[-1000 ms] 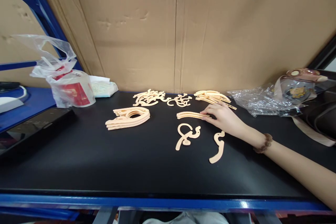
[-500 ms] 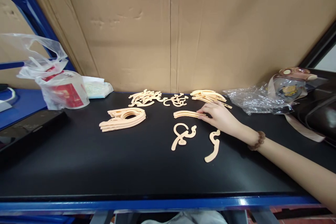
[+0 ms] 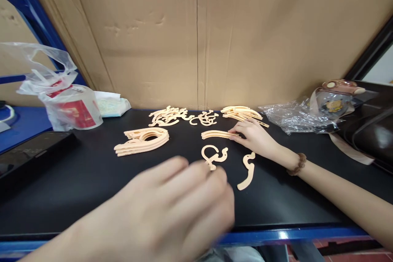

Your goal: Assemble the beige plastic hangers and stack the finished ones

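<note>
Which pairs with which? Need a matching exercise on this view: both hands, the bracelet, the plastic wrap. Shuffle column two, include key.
Column one
1. Bracelet
2. Left hand
3. Plastic wrap
4. Right hand

Column two
A. Blurred, nearest the camera
B. Fingers at the end of the curved strips
C. Brown
D. Clear and crumpled, at the right rear of the black tabletop

Pairs: 1-C, 2-A, 3-D, 4-B

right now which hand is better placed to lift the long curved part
Probably the right hand: its fingers pinch the right end of the curved part, while the left hand, blurred in the foreground, is apart from it.
</note>
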`<state>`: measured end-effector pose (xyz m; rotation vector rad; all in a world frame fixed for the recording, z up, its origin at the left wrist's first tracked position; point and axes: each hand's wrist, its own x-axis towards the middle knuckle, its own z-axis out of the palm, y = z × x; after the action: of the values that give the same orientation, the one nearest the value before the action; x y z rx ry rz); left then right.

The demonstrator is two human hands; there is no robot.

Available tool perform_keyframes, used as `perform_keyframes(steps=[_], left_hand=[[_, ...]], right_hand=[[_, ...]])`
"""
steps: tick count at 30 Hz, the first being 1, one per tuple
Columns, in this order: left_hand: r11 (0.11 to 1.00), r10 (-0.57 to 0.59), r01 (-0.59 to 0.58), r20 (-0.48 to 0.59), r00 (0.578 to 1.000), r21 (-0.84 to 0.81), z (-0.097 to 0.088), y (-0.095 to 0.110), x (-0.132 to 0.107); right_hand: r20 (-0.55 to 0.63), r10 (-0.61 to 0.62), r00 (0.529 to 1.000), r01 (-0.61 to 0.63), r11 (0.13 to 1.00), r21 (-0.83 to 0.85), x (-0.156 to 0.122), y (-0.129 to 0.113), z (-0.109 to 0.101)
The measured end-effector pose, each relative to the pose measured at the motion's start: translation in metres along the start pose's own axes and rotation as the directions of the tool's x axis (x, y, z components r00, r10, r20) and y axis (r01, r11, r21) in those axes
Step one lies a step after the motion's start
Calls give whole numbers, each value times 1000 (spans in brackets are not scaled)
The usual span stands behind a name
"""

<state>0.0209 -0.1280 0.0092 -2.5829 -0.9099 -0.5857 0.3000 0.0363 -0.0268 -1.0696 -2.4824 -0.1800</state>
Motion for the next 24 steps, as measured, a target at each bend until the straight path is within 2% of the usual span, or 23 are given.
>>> perform_keyframes(steps=[1, 2, 4, 6, 8, 11, 13, 17, 24], left_hand=[[997, 60, -61, 18, 998, 44, -2, -8, 21], [987, 56, -65, 66, 996, 146, -1, -16, 41], [965, -79, 62, 57, 995, 257, 7, -34, 72], [958, -220, 196, 100, 970, 210, 23, -51, 87], [955, -293, 283, 159, 943, 84, 44, -66, 89], [960, -255, 269, 157, 954, -75, 71, -81, 80], [972, -217, 227, 147, 965, -54, 83, -86, 73], [979, -201, 202, 150, 968, 10, 90, -88, 68], [977, -198, 210, 186, 963, -48, 87, -85, 70]], right_hand=[[-1, 3, 1000, -3, 1000, -1, 0, 0, 0], [0, 7, 1000, -7, 1000, -2, 0, -1, -1], [1, 15, 1000, -15, 1000, -7, 1, -1, -1], [-2, 19, 1000, -19, 1000, -18, 1, -1, -1], [-6, 20, 1000, -20, 999, -25, 1, 0, -1], [-3, 26, 1000, -26, 999, -24, 1, -1, -2], [7, 29, 1000, -29, 999, -19, 1, -1, -3], [31, 39, 999, -38, 999, -8, 1, -3, -7], [22, 40, 999, -39, 999, -34, 2, -2, -6]])
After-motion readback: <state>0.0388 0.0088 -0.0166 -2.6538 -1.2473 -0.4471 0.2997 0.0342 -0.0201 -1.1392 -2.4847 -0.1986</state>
